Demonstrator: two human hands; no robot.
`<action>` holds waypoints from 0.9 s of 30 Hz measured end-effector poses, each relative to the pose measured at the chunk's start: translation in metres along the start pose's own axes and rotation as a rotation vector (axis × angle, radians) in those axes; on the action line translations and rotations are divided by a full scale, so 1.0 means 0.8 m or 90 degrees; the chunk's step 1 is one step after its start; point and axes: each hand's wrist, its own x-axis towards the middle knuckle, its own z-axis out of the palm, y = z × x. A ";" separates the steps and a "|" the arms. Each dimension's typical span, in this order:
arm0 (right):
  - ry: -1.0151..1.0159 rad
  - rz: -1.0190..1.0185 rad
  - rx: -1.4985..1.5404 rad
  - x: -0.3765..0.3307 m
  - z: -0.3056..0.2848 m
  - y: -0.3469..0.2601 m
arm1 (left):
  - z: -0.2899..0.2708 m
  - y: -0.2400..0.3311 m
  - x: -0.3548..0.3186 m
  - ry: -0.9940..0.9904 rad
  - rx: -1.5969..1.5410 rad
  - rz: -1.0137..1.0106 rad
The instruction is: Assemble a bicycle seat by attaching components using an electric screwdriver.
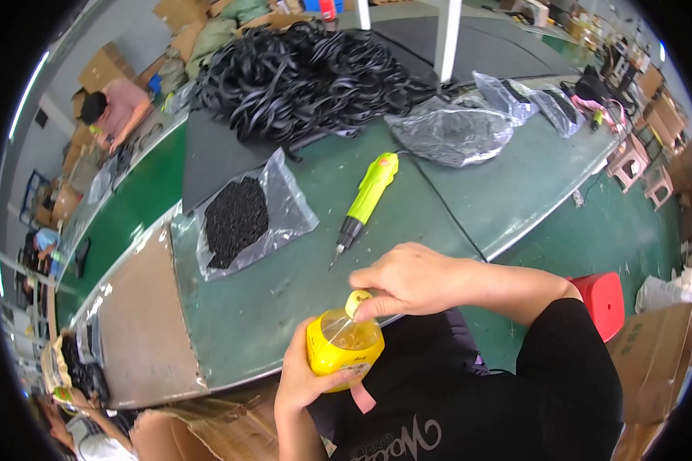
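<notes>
My left hand (304,376) is wrapped round a drink bottle (346,349) with a yellow label and a clear upper part, held tilted at the table's near edge. A pink strip (363,398) hangs beside its lower end. Thumb and fingers of my right hand (407,280) are closed on the yellow bottle cap (357,303) at its neck; whether the cap is seated or loose I cannot tell. Beyond my hands, a lime-green electric screwdriver (370,192) lies with its bit towards me. Left of it, a clear plastic bag (288,196) has small black parts (238,219) heaped on it.
A big tangled pile of black straps (300,81) covers the table's far side. Clear plastic bags (457,134) lie at far right, with a black cord (446,207) crossing below. A red stool (601,303) and cardboard (650,361) stand right; other people (123,111) sit at left.
</notes>
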 end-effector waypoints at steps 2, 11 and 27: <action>0.047 -0.079 0.089 -0.002 0.002 0.002 | 0.001 0.000 0.001 -0.011 0.019 0.011; -0.002 0.098 -0.053 -0.017 0.005 0.001 | 0.024 -0.003 0.007 0.080 0.261 0.079; 0.089 0.016 -0.039 -0.046 -0.021 0.003 | 0.045 0.011 0.019 0.089 0.278 0.151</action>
